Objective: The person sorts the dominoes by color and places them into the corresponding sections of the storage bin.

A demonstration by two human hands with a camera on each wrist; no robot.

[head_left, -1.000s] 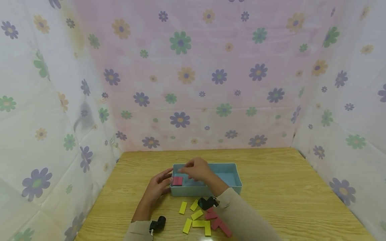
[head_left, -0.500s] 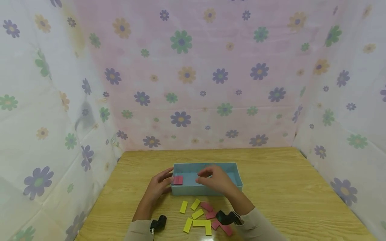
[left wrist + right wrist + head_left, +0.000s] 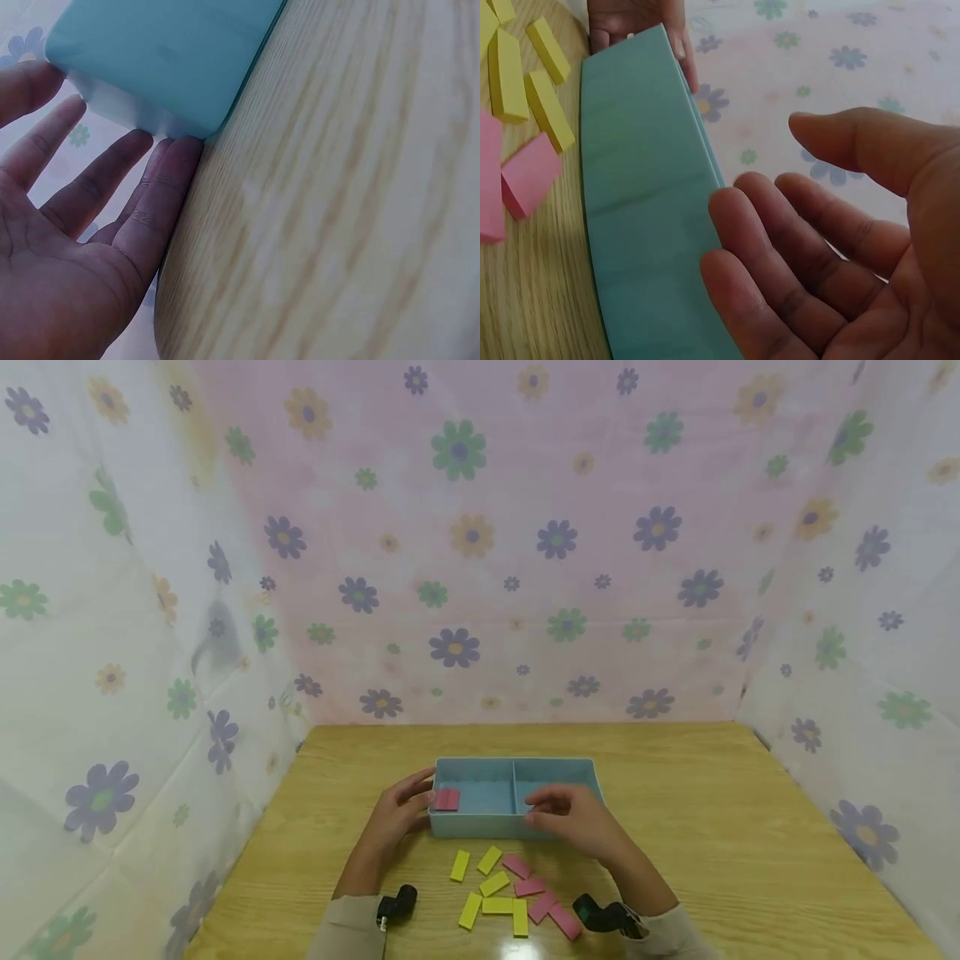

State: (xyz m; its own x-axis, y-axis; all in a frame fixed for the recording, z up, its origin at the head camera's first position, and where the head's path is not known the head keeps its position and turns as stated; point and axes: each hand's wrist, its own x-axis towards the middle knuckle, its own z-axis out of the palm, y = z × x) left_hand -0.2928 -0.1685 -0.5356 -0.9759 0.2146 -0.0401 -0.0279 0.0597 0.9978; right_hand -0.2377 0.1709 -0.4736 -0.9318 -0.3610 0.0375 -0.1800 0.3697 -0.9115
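A pale blue box [image 3: 480, 827] with a divider across its middle stands on the table. Pink blocks [image 3: 447, 799] lie side by side in its left compartment. My left hand [image 3: 395, 814] rests against the box's left end; in the left wrist view its outstretched fingertips [image 3: 180, 154] touch the box wall. Over the front edge of the right compartment hovers my right hand [image 3: 573, 818], its fingers loosely bent and thumb apart. The right wrist view shows nothing held in that hand.
Several yellow blocks [image 3: 495, 884] lie scattered in front of the box. Several pink blocks [image 3: 530, 887] lie to their right, near the right wrist. Behind the wooden table [image 3: 675, 760] hangs a flowered cloth [image 3: 487, 527], with more cloth on both sides.
My right hand has moved from above the left compartment rightward and toward me, leaving the pink blocks in the box and uncovering the divider. The left hand stays at the box's left end.
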